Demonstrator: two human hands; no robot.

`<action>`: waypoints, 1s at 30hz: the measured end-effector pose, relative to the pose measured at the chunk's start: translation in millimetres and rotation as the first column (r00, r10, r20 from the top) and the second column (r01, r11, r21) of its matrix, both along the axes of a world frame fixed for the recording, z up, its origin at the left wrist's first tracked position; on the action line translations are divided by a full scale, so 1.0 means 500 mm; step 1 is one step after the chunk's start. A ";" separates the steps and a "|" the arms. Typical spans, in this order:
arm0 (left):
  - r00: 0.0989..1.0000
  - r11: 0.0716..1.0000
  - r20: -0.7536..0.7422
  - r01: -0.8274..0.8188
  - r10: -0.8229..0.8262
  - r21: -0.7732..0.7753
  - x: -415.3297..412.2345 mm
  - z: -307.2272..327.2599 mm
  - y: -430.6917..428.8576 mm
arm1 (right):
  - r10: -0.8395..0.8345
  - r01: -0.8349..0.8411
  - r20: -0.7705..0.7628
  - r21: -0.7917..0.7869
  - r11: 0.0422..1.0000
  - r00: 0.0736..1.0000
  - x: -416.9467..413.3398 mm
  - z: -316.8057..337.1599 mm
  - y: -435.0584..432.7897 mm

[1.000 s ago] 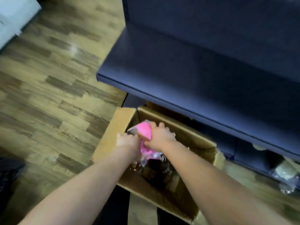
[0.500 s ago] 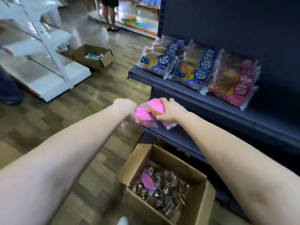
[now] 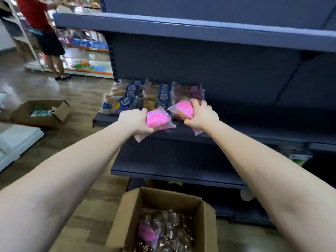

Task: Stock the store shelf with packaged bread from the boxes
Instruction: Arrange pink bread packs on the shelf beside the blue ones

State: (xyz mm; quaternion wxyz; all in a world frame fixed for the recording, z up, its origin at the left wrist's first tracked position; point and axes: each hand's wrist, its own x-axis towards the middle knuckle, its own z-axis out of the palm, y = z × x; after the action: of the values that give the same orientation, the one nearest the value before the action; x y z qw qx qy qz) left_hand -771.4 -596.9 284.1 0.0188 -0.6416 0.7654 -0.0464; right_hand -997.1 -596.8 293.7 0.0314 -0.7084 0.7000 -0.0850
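A pink bread packet is gripped in the left hand, another in the right hand; placement at the shelf front edge is probably next.

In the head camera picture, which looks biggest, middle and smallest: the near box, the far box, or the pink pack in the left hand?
1. Near box, though closeness to the camera enlarges it.
2. Far box.
3. Pink pack in the left hand.
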 end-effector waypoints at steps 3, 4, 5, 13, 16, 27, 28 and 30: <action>0.996 0.998 -0.067 0.056 -0.059 -0.033 -0.107 -0.003 -0.015 | -0.114 0.113 -0.014 -0.027 0.993 0.993 -0.086 -0.005 0.013; 0.993 0.997 -0.092 0.066 -0.069 -0.036 -0.141 -0.001 -0.024 | -0.146 0.145 -0.019 -0.035 0.989 0.989 -0.116 -0.004 0.015; 0.990 0.997 -0.120 0.069 -0.073 -0.037 -0.174 0.002 -0.033 | -0.175 0.174 -0.024 -0.041 0.984 0.984 -0.147 -0.001 0.015; 0.963 0.993 -0.248 0.088 -0.104 -0.073 -0.448 -0.022 -0.086 | -0.281 0.280 -0.039 -0.031 0.960 0.959 -0.394 -0.016 -0.016; 0.967 0.992 -0.241 0.058 -0.083 -0.109 -0.529 -0.046 -0.109 | -0.265 0.265 -0.051 -0.010 0.964 0.963 -0.456 -0.027 -0.048; 0.950 0.985 -0.259 -0.172 0.172 0.021 -0.703 -0.136 -0.160 | -0.188 0.209 -0.141 0.148 0.967 0.972 -0.598 -0.117 -0.143; 0.954 0.984 -0.244 -0.176 0.177 0.024 -0.705 -0.141 -0.159 | -0.148 0.175 -0.152 0.182 0.968 0.977 -0.605 -0.127 -0.148; 0.951 0.981 -0.240 -0.191 0.194 0.037 -0.705 -0.145 -0.158 | -0.093 0.125 -0.137 0.246 0.961 0.986 -0.613 -0.146 -0.157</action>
State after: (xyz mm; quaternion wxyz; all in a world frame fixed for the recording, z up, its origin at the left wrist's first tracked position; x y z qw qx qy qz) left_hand -1123.9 -675.8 211.7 -0.0661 -0.7139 0.6961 0.0394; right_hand -1303.6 -675.2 220.6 0.0734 -0.6629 0.7436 0.0477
